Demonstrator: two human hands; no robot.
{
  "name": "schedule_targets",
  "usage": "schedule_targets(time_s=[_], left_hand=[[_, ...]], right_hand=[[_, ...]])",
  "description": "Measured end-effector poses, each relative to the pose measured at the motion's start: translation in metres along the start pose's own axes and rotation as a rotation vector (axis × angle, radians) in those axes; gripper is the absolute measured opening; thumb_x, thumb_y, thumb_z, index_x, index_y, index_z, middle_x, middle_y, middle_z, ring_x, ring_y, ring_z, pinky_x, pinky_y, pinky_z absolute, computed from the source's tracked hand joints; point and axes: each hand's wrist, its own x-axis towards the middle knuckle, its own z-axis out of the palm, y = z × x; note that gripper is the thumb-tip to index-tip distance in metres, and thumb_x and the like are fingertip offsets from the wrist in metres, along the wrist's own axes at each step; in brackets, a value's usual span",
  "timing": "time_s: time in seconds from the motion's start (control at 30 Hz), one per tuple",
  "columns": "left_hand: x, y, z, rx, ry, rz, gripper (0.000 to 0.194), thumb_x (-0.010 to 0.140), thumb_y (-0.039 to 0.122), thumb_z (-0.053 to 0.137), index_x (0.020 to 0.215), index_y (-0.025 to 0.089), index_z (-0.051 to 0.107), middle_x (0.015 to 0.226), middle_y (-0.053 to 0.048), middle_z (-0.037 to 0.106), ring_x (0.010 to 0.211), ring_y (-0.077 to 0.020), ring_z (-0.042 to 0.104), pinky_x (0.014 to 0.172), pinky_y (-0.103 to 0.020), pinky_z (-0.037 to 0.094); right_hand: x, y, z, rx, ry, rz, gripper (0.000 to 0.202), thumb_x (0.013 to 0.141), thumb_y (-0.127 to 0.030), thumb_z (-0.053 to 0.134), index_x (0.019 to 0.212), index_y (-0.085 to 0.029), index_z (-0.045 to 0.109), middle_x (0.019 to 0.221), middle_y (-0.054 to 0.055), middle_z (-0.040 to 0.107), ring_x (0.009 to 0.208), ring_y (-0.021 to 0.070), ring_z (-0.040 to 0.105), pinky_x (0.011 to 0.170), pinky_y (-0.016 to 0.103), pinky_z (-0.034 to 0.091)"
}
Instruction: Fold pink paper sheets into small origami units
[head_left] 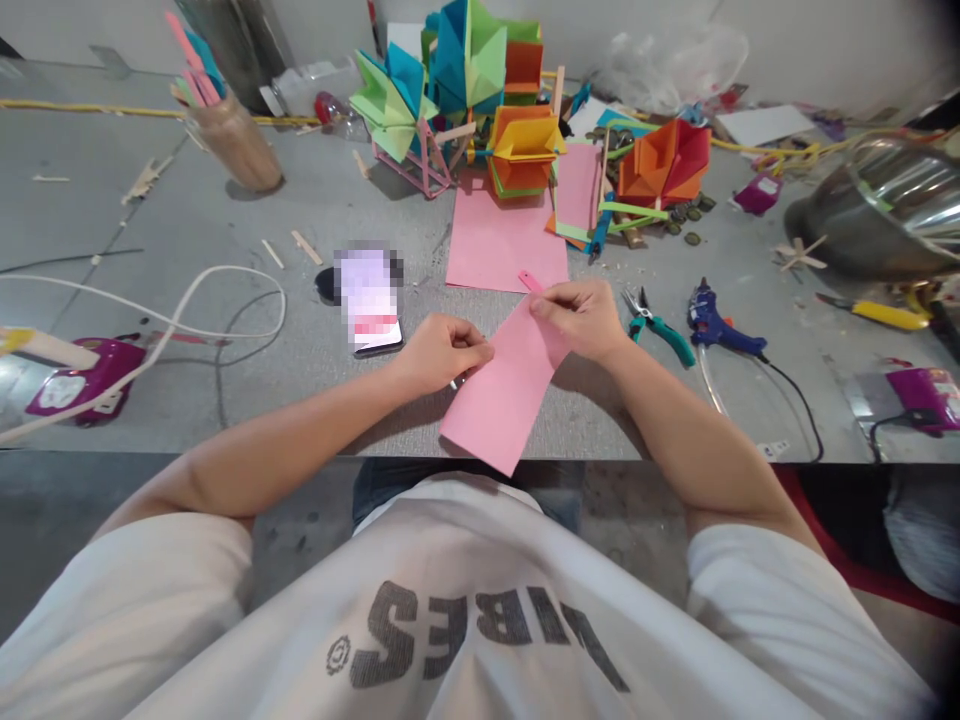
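"Grey tabletop (90, 225), pale wall (832, 45) behind, folded paper models (469, 65) along the far side. Location of the pink sheet (506, 395)?"

"At the near edge, between the person's two hands. It slants, lower end toward the person, the bottom corner reaching past the tabletop's edge as viewed."

"Condition of the left hand (448, 352)?"

"Fingers closed, pinching the sheet's left margin with the thumb on top. Some metallic item (457, 381) shows beneath; too much is hidden to identify it."

"And the right hand (583, 316)?"

"Fingers closed on the sheet's upper end. A bright-pink piece (529, 281) projects just above them; whether it is gripped, I cannot tell."

"Adjacent items?"

"Flat pink paper (487, 240) lies beyond the hands. Teal-handled pliers (664, 334) rest to the right hand's right, a blue glue gun (720, 322) beside them. One phone (369, 290), screen lit, lies near the left hand."

"Further out?"

"Metal bowl (847, 215) at far right; brown jar (238, 145) of coloured pieces at far left."
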Motion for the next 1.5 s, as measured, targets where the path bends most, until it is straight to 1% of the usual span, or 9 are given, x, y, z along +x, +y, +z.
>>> schedule_targets(time_s=[0.27, 0.57, 0.77, 0.93, 1.07, 1.23, 1.3, 1.37, 1.5], left_hand=[[0.003, -0.003, -0.004, 0.059, 0.000, -0.010, 0.021, 0.081, 0.032, 0.085, 0.066, 0.019, 0.077, 0.059, -0.003, 0.072, 0.052, -0.0117, 0.061, 0.049, -0.022, 0.042], [0.008, -0.006, -0.007, -0.013, 0.050, -0.023, 0.019, 0.087, 0.032, 0.089, 0.078, 0.018, 0.080, 0.082, -0.012, 0.086, 0.068, -0.0203, 0.080, 0.051, -0.026, 0.053], [0.020, -0.013, -0.008, -0.252, 0.311, 0.106, 0.021, 0.091, 0.036, 0.084, 0.088, 0.021, 0.069, 0.079, -0.003, 0.079, 0.071, -0.0172, 0.080, 0.059, -0.025, 0.058], [0.022, -0.016, -0.005, -0.372, 0.234, 0.057, 0.048, 0.090, 0.053, 0.088, 0.119, 0.023, 0.065, 0.099, -0.005, 0.084, 0.077, -0.0183, 0.082, 0.067, -0.029, 0.063], [0.027, -0.024, -0.009, -0.448, 0.385, 0.092, 0.049, 0.089, 0.061, 0.090, 0.110, 0.024, 0.065, 0.100, -0.004, 0.081, 0.076, -0.0143, 0.076, 0.070, -0.028, 0.063], [0.038, -0.032, -0.022, -0.428, 0.530, 0.232, 0.045, 0.093, 0.064, 0.088, 0.101, 0.025, 0.067, 0.084, 0.000, 0.071, 0.065, -0.0114, 0.060, 0.062, -0.028, 0.051], [0.036, -0.030, -0.020, -0.332, 0.459, 0.243, 0.046, 0.091, 0.065, 0.089, 0.100, 0.023, 0.072, 0.084, -0.001, 0.073, 0.069, -0.0139, 0.062, 0.063, -0.029, 0.050], [0.030, -0.025, -0.013, -0.238, 0.338, 0.248, 0.047, 0.090, 0.064, 0.090, 0.098, 0.020, 0.076, 0.087, -0.003, 0.075, 0.074, -0.0156, 0.064, 0.065, -0.030, 0.050], [0.013, -0.017, 0.003, -0.115, 0.151, 0.301, 0.044, 0.096, 0.060, 0.084, 0.099, 0.017, 0.078, 0.087, -0.004, 0.075, 0.074, -0.0154, 0.063, 0.068, -0.029, 0.051]], right_hand=[[0.024, 0.028, -0.037, -0.137, 0.200, -0.040, 0.029, 0.090, -0.046, 0.084, 0.075, -0.022, 0.079, 0.071, 0.001, 0.065, 0.067, 0.0172, 0.054, 0.067, 0.036, 0.044], [0.040, 0.051, -0.076, -0.278, 0.368, -0.072, 0.047, 0.094, -0.066, 0.084, 0.075, -0.023, 0.076, 0.068, 0.002, 0.062, 0.066, 0.0178, 0.052, 0.062, 0.036, 0.038], [0.039, 0.051, -0.064, -0.207, 0.434, -0.077, 0.054, 0.093, -0.074, 0.081, 0.078, -0.022, 0.074, 0.074, 0.003, 0.061, 0.068, 0.0172, 0.050, 0.063, 0.035, 0.037], [0.033, 0.040, -0.035, -0.040, 0.584, -0.062, 0.048, 0.096, -0.069, 0.080, 0.084, -0.024, 0.071, 0.082, 0.004, 0.064, 0.077, 0.0198, 0.058, 0.067, 0.035, 0.045], [0.021, 0.021, -0.024, 0.186, 0.349, -0.010, 0.042, 0.089, -0.064, 0.087, 0.085, -0.026, 0.068, 0.077, 0.001, 0.064, 0.067, 0.0172, 0.058, 0.061, 0.033, 0.048], [0.005, -0.006, -0.033, 0.217, -0.581, 0.200, 0.042, 0.071, -0.049, 0.105, 0.088, -0.019, 0.081, 0.081, 0.005, 0.079, 0.071, 0.0206, 0.073, 0.068, 0.034, 0.061], [0.002, -0.011, -0.030, 0.218, -0.763, 0.249, 0.050, 0.071, -0.050, 0.107, 0.101, -0.017, 0.086, 0.095, 0.009, 0.085, 0.084, 0.0249, 0.080, 0.077, 0.037, 0.066], [0.000, -0.013, -0.021, 0.267, -0.689, 0.228, 0.055, 0.072, -0.057, 0.106, 0.105, -0.017, 0.086, 0.101, 0.010, 0.086, 0.091, 0.0253, 0.081, 0.083, 0.036, 0.067], [-0.005, -0.012, 0.007, 0.353, -0.254, 0.201, 0.062, 0.075, -0.077, 0.099, 0.092, -0.020, 0.083, 0.088, 0.005, 0.083, 0.077, 0.0186, 0.075, 0.070, 0.029, 0.061]])
